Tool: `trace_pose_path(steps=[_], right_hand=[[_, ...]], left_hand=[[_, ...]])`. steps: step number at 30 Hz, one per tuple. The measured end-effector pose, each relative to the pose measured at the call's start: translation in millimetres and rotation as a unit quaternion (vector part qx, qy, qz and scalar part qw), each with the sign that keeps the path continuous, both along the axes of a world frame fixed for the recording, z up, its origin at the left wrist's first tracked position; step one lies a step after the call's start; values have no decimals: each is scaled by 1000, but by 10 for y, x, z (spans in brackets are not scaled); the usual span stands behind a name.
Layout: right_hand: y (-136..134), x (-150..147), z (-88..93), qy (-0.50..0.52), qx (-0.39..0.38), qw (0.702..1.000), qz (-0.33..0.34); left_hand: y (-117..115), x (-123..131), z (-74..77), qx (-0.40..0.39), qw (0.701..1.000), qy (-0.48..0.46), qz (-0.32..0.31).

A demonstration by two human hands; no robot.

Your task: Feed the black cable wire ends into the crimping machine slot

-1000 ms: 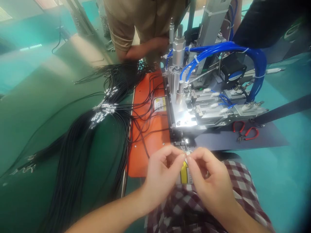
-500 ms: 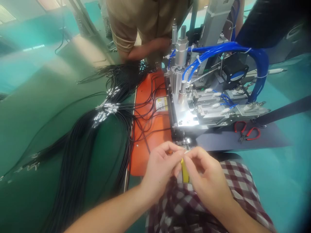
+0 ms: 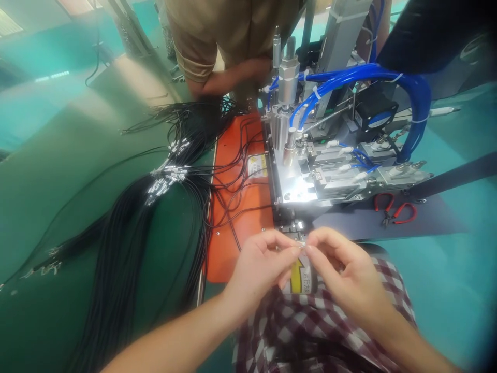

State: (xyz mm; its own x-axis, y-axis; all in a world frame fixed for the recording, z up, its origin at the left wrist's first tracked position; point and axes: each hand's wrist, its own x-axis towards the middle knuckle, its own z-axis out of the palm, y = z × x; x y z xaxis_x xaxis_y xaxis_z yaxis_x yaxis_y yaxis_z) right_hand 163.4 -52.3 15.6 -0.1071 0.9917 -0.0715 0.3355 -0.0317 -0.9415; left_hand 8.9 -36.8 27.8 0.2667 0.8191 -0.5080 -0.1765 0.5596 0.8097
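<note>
My left hand (image 3: pixel 264 261) is closed in a pinch, thumb against forefinger. Just beside it, my right hand (image 3: pixel 339 261) pinches too, and the fingertips of both almost meet. A thin, pale sliver shows between them, too small to name. Under the hands is a white label with a yellow arrow (image 3: pixel 297 277). Beyond the fingertips stands a metal machine (image 3: pixel 298 189) with cylinders and a brightly lit plate. Black cables (image 3: pixel 229 166) cross the orange panel (image 3: pixel 223 254) to the left of the machine.
Bundles of black cable (image 3: pixel 116 248) with silvery ends lie on the green surface at left. Blue air tubes (image 3: pixel 417 103) arch over the machine. Red-handled pliers (image 3: pixel 388 216) rest at right. Across the bench stands a person in a tan shirt (image 3: pixel 233 31).
My right hand has shifted a little to the right, and my left fingertips have followed slightly. More of the arrow label now shows between the hands.
</note>
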Motion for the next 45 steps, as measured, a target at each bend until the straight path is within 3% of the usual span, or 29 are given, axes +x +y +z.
trace_pose_path(steps=[5,8,18,23,26,30,36,45], right_hand=[[-14,55,-4,-1,-26,1000,14],[18,109,14,-30,-2,1000,1],[28,69,39,-90,235,967,30],[22,85,-7,-153,287,945,37],[2,80,-23,-131,243,961,34],[-4,94,-28,-52,121,991,-2],[73,117,53,-48,2,998,32],[46,74,44,-25,20,998,61]], left_hand=[[2,3,-4,5,1000,4,1],[-4,7,-13,8,1000,10,-3],[-12,2,-35,25,1000,7,-16],[-5,-4,-53,22,1000,-10,-12],[0,-11,-58,17,1000,-18,-12],[6,-8,-44,10,1000,-11,-12],[9,-1,-37,23,1000,-4,-19],[30,-22,-38,25,997,43,-61]])
